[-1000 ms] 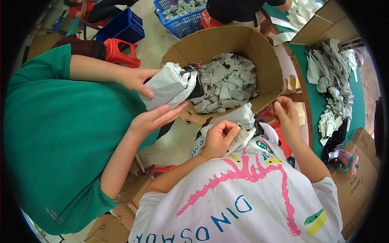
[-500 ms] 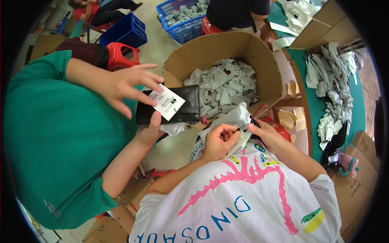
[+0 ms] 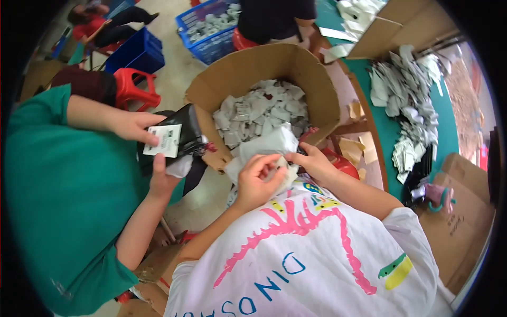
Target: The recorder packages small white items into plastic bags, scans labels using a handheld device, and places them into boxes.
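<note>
The left hand (image 3: pixel 257 179) and right hand (image 3: pixel 312 162) are closed on a pale packet (image 3: pixel 266 148), pinching it between them just near the carton (image 3: pixel 253 68) of grey packets. To the left, a co-worker (image 3: pixel 63 201) in green grips a black bag (image 3: pixel 182 134) with a white tag (image 3: pixel 165 140).

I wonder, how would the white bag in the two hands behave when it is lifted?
The white bag is probably floppy: it crumples and folds between the left hand and right hand. It likely weighs little, since fingertips alone hold it. Its smooth film may be slippery.
</note>
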Motion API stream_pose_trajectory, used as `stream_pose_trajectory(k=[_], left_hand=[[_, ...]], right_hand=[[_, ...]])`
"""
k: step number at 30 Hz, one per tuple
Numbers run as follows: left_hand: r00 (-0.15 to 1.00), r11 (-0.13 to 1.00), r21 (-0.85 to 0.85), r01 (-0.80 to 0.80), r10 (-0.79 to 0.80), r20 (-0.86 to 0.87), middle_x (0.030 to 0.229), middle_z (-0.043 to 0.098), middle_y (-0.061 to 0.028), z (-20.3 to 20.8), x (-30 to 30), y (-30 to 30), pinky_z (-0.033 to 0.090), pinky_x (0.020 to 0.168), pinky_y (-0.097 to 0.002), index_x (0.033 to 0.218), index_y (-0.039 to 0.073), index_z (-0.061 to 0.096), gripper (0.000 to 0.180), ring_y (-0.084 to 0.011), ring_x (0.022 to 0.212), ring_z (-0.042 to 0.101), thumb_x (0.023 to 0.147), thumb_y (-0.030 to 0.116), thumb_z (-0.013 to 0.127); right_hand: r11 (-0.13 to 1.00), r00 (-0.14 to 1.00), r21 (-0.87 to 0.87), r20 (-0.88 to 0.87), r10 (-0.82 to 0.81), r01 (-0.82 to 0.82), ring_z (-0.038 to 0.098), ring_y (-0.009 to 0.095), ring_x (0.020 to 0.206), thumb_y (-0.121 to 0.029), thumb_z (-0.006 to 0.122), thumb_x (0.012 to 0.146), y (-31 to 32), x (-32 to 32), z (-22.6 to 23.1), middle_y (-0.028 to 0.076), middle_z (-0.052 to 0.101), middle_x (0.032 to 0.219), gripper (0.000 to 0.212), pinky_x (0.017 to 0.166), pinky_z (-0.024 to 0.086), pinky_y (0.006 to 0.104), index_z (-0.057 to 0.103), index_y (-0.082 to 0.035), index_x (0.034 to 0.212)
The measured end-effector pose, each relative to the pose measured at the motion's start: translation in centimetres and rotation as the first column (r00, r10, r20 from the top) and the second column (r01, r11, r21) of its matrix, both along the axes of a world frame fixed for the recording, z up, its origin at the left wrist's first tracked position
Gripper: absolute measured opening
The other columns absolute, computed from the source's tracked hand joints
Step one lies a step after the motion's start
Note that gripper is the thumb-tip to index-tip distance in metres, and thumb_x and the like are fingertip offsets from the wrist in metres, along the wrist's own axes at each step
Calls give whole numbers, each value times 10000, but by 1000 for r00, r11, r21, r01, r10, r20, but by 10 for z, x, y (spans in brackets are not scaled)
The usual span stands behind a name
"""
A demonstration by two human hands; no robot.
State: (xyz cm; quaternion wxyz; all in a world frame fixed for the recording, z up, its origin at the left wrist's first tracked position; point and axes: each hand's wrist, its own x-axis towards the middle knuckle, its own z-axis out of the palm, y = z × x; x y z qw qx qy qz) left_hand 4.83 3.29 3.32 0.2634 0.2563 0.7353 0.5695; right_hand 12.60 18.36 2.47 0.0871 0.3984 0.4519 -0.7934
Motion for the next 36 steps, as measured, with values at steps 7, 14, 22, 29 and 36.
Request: stream_pose_trajectory(k=[7, 14, 22, 29, 36], left_hand=[[994, 999, 50, -16, 21, -104, 876, 509, -22, 4, -27, -4, 398, 592, -178, 963, -21, 590, 202, -48, 672, 471, 782, 53, 641], [923, 905, -195, 378, -385, 2, 1246, 448, -149, 5, -137, 22, 384, 912, -325, 1254, -19, 383, 714, -194, 1128, 443, 712, 296, 726], [314, 764, 300, 571, -541, 781, 1106, 557, -100, -33, -139, -4, 449, 858, -328, 1164, -8, 467, 548, -180, 999, 556, 727, 215, 710], [662, 928, 365, 76, -321, 677, 1061, 578, -75, -21, -123, -6, 448, 847, -314, 1152, 19, 481, 555, -173, 959, 565, 683, 175, 732], [568, 869, 482, -111, -342, 749, 1112, 542, -87, -12, -100, -11, 432, 884, -332, 1192, 38, 435, 565, -193, 1011, 541, 696, 136, 688]], right_hand=[[999, 999, 4, -4, 52, -52, 566, 166, 854, -207, 644, 737, 5, -5, 1, 129, 574, 971, 555, 746, 459, 265, 437, 113, 1141], [894, 916, 262, -71, 395, -365, 573, 149, 796, -241, 629, 739, 27, -38, 13, 104, 601, 882, 445, 725, 463, 264, 540, 94, 1019], [643, 706, 431, -22, 708, -633, 558, 126, 620, -360, 644, 732, 42, -79, 33, 61, 565, 711, 511, 561, 479, 254, 549, 43, 1031], [883, 904, 469, -370, 213, -16, 451, 49, 798, -249, 400, 943, 8, -57, 19, 10, 511, 904, 312, 692, 400, 212, 398, -54, 1187], [644, 841, 732, -478, 252, 223, 489, 72, 866, -91, 455, 906, 1, -65, 6, 26, 521, 904, 192, 771, 404, 203, 450, -25, 1086]])
